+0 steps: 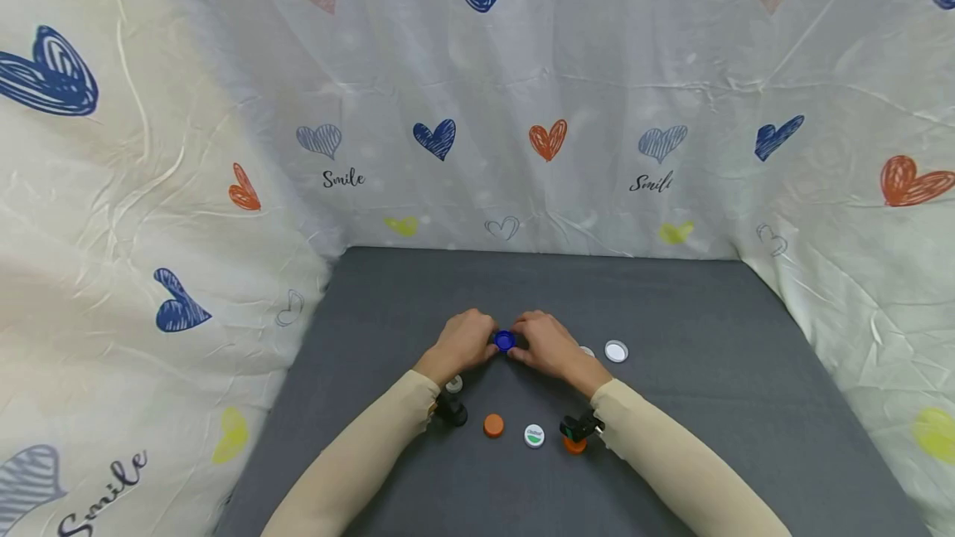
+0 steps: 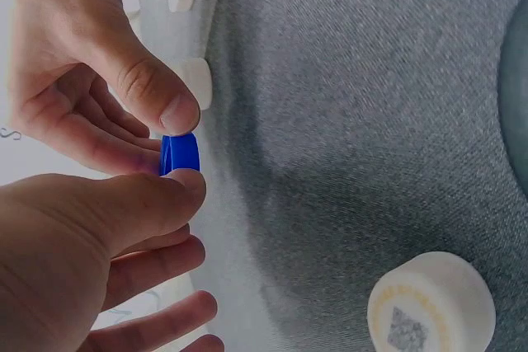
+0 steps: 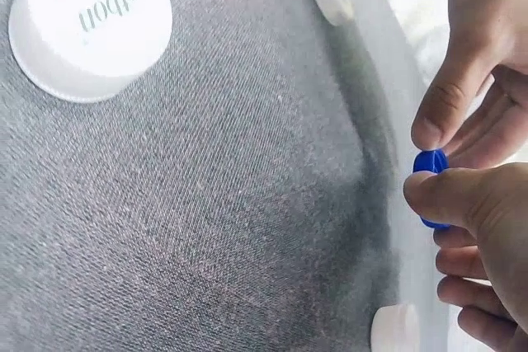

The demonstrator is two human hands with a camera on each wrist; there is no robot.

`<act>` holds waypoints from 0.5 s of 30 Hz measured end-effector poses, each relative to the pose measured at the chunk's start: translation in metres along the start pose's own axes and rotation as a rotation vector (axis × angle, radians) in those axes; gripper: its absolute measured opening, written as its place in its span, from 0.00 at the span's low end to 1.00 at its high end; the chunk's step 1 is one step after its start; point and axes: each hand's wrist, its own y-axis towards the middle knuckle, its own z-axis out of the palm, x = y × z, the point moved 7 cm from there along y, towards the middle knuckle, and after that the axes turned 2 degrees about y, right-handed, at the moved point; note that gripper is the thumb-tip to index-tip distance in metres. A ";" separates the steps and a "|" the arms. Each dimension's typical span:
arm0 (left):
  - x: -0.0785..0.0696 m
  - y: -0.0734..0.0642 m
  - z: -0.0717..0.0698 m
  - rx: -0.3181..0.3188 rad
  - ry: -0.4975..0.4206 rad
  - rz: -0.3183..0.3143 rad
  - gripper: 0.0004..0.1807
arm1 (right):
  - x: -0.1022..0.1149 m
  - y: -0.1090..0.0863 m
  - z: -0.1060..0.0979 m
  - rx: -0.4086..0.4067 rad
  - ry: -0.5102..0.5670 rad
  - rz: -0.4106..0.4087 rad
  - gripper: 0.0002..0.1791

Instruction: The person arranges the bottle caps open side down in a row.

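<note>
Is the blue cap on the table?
Off: wrist views show left hand and right hand pinching the blue cap above the table.

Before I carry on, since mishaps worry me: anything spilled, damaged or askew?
Nothing stands out: left hand and right hand pinch the blue cap, the green-marked white cap lies flat on the grey surface; no spill or damage shows.
</note>
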 end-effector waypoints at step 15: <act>-0.011 -0.024 -0.033 -0.110 -0.050 0.042 0.15 | 0.021 -0.016 -0.035 -0.112 -0.024 -0.053 0.20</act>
